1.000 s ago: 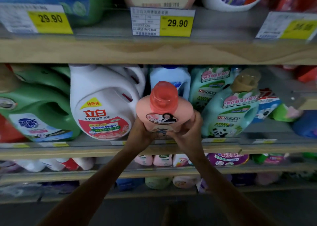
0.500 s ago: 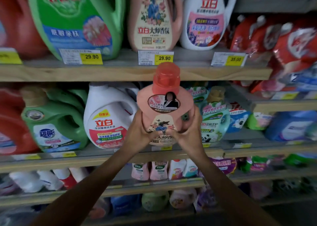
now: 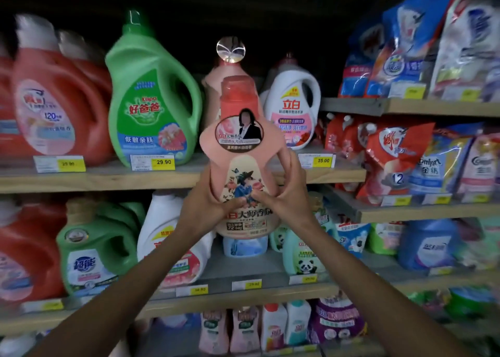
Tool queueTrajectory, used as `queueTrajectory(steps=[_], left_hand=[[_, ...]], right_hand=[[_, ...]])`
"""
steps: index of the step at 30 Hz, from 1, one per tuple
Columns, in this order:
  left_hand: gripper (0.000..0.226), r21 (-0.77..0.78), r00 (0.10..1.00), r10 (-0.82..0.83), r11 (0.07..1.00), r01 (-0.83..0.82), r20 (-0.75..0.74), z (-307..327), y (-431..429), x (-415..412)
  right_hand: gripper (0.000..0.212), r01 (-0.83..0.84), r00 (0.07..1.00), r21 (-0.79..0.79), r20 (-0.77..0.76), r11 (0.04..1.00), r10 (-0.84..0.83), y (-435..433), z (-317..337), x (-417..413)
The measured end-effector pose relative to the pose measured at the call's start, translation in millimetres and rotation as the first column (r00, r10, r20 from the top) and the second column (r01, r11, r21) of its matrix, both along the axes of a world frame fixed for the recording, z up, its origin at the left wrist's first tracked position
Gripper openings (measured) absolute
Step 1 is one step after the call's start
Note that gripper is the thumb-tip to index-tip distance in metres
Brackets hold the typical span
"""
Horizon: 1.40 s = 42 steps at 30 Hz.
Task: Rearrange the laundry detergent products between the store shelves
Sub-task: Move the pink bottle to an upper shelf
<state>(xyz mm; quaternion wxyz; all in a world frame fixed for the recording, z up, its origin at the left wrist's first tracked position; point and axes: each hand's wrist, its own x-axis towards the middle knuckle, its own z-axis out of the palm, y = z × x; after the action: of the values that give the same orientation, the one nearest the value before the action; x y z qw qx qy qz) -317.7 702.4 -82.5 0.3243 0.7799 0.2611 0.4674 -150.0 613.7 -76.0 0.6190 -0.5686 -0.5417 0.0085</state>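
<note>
I hold a pink detergent bottle [image 3: 240, 151] with a red cap upright in front of the shelves, level with the edge of the upper shelf [image 3: 102, 179]. My left hand [image 3: 209, 202] grips its lower left side and my right hand [image 3: 281, 191] grips its right side, thumbs meeting on the label. Directly behind it on the upper shelf stands a matching pink bottle [image 3: 212, 86] with a clear round stopper, mostly hidden.
On the upper shelf a green jug [image 3: 151, 96] stands left of the matching bottle and a white jug [image 3: 293, 107] right of it. Red jugs [image 3: 59, 99] fill the far left. Detergent bags [image 3: 405, 153] crowd the right shelves. The middle shelf [image 3: 243, 297] carries more jugs.
Both hands have lifted the pink bottle from the middle shelf level up to the upper shelf level. The view has tilted upward with it.
</note>
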Motion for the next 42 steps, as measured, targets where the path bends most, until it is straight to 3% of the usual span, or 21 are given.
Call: queueTrajectory(steps=[5,14,18,26,35,42], left_hand=[[0.088,0.101,0.999,0.008,0.995,-0.012,0.033,54.8,4.4,-2.2],[0.085,0.283,0.990,0.122,0.949,-0.138,0.074,134.7,26.9,13.3],[0.084,0.267,0.985,-0.002,0.963,-0.044,0.171,138.4,45.4,31.0],[0.088,0.207,0.972,-0.053,0.978,0.005,0.229,115.4,91.3,61.0],[0.095,0.147,0.995,0.071,0.986,-0.081,0.077,95.0,119.6,69.8],[0.090,0.065,1.000,-0.007,0.998,0.007,0.013,98.1,128.5,69.3]], right_hand=[[0.112,0.012,0.999,0.093,0.037,0.996,-0.016,3.7,50.0,0.0],[0.109,-0.007,0.997,0.285,0.082,0.958,-0.017,40.2,119.9,20.1],[0.108,-0.005,0.997,0.322,0.075,0.947,-0.020,63.9,128.5,32.9],[0.110,-0.057,0.998,0.271,0.050,0.961,0.045,112.4,116.5,60.0],[0.094,-0.088,0.990,0.177,-0.095,0.980,0.106,152.4,92.0,68.1],[0.100,0.024,0.995,0.066,-0.096,0.998,-0.017,156.5,89.1,64.7]])
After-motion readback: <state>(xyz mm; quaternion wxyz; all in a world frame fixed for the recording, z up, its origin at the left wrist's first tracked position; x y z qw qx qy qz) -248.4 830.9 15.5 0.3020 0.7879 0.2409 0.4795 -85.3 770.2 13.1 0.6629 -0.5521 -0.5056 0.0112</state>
